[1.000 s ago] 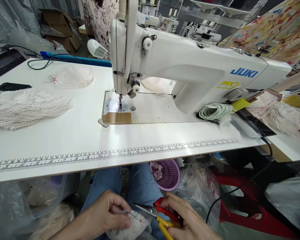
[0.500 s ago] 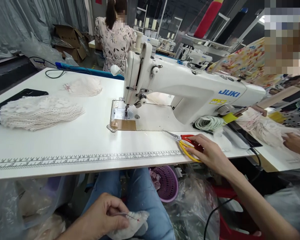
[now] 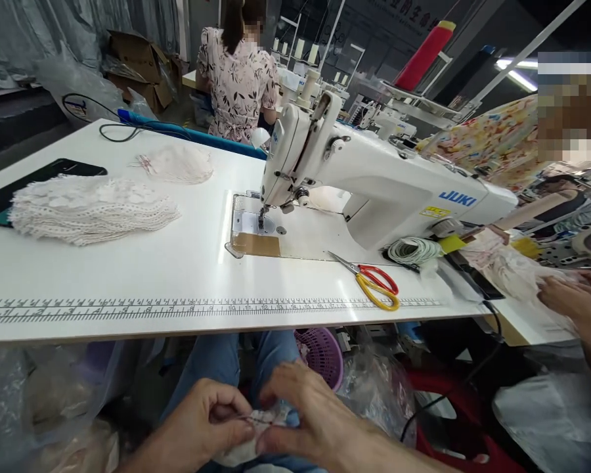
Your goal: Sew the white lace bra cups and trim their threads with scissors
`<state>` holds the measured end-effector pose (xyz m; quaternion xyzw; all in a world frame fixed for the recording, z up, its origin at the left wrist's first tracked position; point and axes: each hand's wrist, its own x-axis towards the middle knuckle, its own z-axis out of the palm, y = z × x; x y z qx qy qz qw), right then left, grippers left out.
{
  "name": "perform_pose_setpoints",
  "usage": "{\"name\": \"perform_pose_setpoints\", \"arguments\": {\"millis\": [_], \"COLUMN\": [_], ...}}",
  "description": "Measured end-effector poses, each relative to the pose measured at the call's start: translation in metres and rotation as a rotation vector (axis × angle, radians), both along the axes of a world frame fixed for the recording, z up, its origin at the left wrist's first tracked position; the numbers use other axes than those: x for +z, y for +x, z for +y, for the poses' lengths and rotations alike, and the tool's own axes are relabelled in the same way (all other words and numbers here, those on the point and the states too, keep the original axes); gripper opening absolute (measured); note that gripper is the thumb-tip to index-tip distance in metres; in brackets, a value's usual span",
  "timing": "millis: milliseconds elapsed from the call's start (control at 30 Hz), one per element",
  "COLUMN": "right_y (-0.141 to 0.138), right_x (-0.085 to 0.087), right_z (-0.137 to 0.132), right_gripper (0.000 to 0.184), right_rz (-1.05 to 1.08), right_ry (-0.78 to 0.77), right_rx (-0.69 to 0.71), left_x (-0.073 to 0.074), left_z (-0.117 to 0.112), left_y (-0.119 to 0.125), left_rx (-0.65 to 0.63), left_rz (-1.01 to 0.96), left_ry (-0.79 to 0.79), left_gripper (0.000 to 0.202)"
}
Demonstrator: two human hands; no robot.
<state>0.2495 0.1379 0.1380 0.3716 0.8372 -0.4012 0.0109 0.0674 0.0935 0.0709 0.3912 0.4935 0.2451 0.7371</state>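
Note:
Over my lap, my left hand [image 3: 209, 424] pinches a small piece of white fabric [image 3: 243, 450] between thumb and fingers. My right hand [image 3: 300, 410] has its thumb and fingertips on the right side of the same fabric; the fabric is partly hidden by both hands. Scissors [image 3: 378, 286] with one red and one yellow handle lie on the white table, blades pointing to the left. Behind them stands a white sewing machine [image 3: 374, 177], with its needle above the metal plate.
A stack of white lace pieces [image 3: 93, 210] rests on a dark phone-like slab at left. A smaller pale pile [image 3: 177, 164] lies behind it. A ruler strip [image 3: 217, 307] runs along the table edge. Below are a purple basket [image 3: 328, 358] and plastic bags. Co-workers sit behind and at right.
My right hand has let go of the scissors, leaving them on the table, and has come down to the fabric at my left hand. The view has shifted slightly.

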Motion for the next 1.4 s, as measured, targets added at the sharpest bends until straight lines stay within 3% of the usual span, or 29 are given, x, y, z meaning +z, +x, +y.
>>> {"name": "perform_pose_setpoints", "arguments": {"millis": [100,300,467,767,867,967,1067,1133,1167,1300,1400], "right_y": [-0.004,0.003,0.008,0.017,0.029,0.061,0.109,0.140,0.154,0.180,0.179], "right_x": [-0.018,-0.032,-0.034,-0.048,-0.029,0.006,0.025,0.022,0.017,-0.003,-0.004], "right_z": [0.002,0.004,0.005,0.003,0.010,0.040,0.087,0.116,0.127,0.147,0.152], "right_gripper": [0.013,0.013,0.017,0.018,0.011,0.014,0.021,0.031,0.037,0.040,0.042], "right_rz": [0.029,0.167,0.241,0.224,0.203,0.230,0.153,-0.030,-0.120,-0.252,-0.218], "right_ry": [-0.175,-0.502,-0.564,-0.562,-0.427,-0.146,0.381,0.738,0.831,0.878,0.844], "right_rx": [-0.100,-0.223,-0.261,-0.266,-0.169,-0.132,-0.286,-0.371,-0.371,-0.245,-0.225], "left_x": [-0.004,-0.001,0.002,-0.005,-0.004,-0.004,-0.006,-0.007,-0.008,-0.010,-0.008], "left_z": [-0.003,-0.003,0.002,0.003,0.005,0.006,0.006,0.004,0.003,-0.002,-0.003], "left_y": [-0.003,-0.006,-0.003,0.014,0.016,0.016,0.015,0.016,0.017,0.017,0.016], "left_rx": [0.014,-0.020,-0.025,-0.004,-0.023,-0.045,-0.051,-0.037,-0.025,0.011,-0.004], "left_rz": [-0.037,-0.060,-0.074,0.039,0.077,0.106,0.084,0.049,0.035,0.008,-0.008], "left_ry": [0.019,-0.015,0.016,-0.099,-0.119,-0.150,-0.178,-0.193,-0.198,-0.216,-0.250], "left_gripper": [0.049,0.057,0.063,0.031,0.024,0.021,0.024,0.028,0.030,0.038,0.040]}}
